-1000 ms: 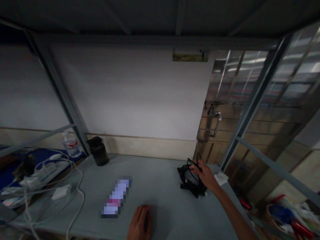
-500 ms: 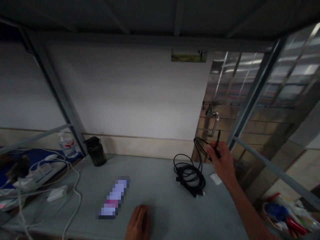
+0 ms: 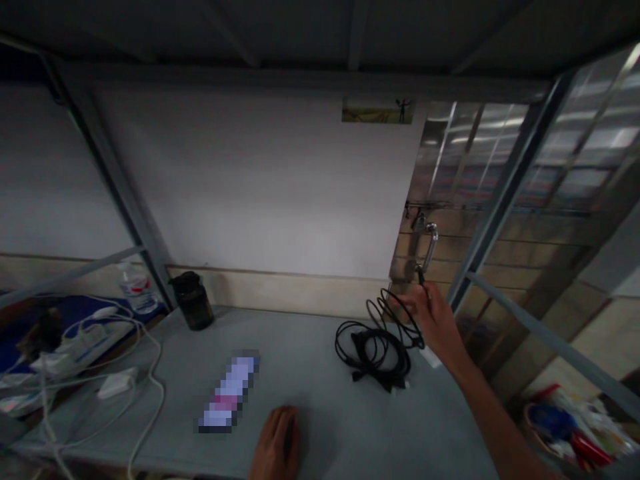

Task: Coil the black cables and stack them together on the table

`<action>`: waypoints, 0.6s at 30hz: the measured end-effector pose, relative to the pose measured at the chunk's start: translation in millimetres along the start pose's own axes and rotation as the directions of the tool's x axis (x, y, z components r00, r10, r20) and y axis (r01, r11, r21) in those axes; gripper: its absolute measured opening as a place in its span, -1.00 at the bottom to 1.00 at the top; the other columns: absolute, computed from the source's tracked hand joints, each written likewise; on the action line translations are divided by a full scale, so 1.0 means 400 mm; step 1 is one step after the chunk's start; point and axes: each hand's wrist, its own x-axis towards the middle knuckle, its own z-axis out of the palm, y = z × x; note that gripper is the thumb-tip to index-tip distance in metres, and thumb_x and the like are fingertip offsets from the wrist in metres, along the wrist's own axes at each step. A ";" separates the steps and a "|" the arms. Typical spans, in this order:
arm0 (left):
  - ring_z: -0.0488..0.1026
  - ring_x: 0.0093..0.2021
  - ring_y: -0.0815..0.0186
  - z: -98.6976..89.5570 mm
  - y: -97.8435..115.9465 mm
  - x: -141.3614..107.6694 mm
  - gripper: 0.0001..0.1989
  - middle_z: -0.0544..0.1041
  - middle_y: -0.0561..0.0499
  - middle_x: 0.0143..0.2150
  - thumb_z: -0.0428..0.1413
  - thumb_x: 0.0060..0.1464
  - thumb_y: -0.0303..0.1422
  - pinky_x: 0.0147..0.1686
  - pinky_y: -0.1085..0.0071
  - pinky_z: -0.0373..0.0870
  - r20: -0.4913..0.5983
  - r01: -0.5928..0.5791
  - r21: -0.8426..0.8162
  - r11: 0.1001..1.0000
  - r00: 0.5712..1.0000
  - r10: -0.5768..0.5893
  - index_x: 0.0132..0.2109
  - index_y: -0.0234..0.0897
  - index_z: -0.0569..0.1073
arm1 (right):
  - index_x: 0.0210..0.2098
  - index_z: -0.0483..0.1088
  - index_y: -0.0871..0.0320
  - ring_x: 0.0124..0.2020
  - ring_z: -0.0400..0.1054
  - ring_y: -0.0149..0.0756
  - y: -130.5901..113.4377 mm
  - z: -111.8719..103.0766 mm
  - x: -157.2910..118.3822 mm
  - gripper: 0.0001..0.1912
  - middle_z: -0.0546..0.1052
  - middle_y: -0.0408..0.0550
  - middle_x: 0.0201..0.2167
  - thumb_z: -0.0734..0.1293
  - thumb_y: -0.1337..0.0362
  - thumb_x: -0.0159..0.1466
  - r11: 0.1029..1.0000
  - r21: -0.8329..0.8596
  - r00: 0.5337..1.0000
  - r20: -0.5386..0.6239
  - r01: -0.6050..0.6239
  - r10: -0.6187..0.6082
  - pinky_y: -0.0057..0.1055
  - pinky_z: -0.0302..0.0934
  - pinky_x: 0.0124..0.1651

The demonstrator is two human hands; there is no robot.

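Observation:
My right hand (image 3: 434,317) is raised above the table's right side, with its fingers pinched on a black cable (image 3: 383,360). A short dark end of the cable sticks up past the fingers, and thin loops hang down on their left. Most of the cable lies coiled on the grey tabletop (image 3: 310,360). My left hand (image 3: 276,443) rests at the table's near edge, its fingers curled together. A dark strip shows between thumb and fingers; whether it is an object or shadow is unclear. Left of this hand lies a phone (image 3: 229,393) with a blurred-out lit screen.
A dark lidded bottle (image 3: 193,301) stands at the back left. White cords and a power strip (image 3: 83,347) spread over the left side, near a clear plastic bottle (image 3: 137,290). A small white piece (image 3: 431,357) lies beside the coil. Metal bed-frame posts (image 3: 505,180) flank the table.
My right hand has moved slightly left and tilted forward with the cable. The hanging loops have dropped and spread lower over the coil. My left hand stays in place.

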 end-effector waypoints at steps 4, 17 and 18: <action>0.79 0.01 0.09 -0.003 0.007 0.008 -0.74 0.78 -0.11 0.00 0.07 0.53 -0.27 0.06 0.17 0.79 -0.009 0.020 -0.019 1.000 1.000 -0.020 0.10 -0.12 0.66 | -0.08 0.25 -0.06 -0.26 0.71 0.00 -0.119 -0.039 0.088 -0.43 0.77 0.05 -0.21 0.24 -0.44 0.55 0.985 0.119 0.991 -0.053 0.128 -0.123 -0.18 0.57 -0.34; 0.81 -0.02 0.04 -0.001 0.010 0.020 -0.66 0.80 -0.13 -0.01 0.08 0.54 -0.09 0.03 0.11 0.81 -0.027 0.078 -0.100 0.992 0.996 -0.081 0.11 -0.12 0.68 | -0.09 0.23 0.03 -0.46 0.62 -0.42 -0.577 -0.185 0.344 -0.71 0.71 -0.19 -0.27 0.24 0.02 0.71 0.784 0.367 0.865 -0.194 0.501 -0.463 -0.56 0.32 -0.42; 0.81 -0.01 0.03 -0.004 0.016 0.026 -0.65 0.80 -0.13 -0.01 0.10 0.52 -0.06 0.04 0.09 0.81 -0.017 0.104 -0.131 0.986 0.994 -0.107 0.10 -0.12 0.69 | -0.10 0.22 0.03 -0.46 0.61 -0.45 -0.613 -0.191 0.340 -0.75 0.69 -0.25 -0.30 0.18 0.10 0.73 0.780 0.351 0.856 -0.210 0.518 -0.473 -0.58 0.30 -0.41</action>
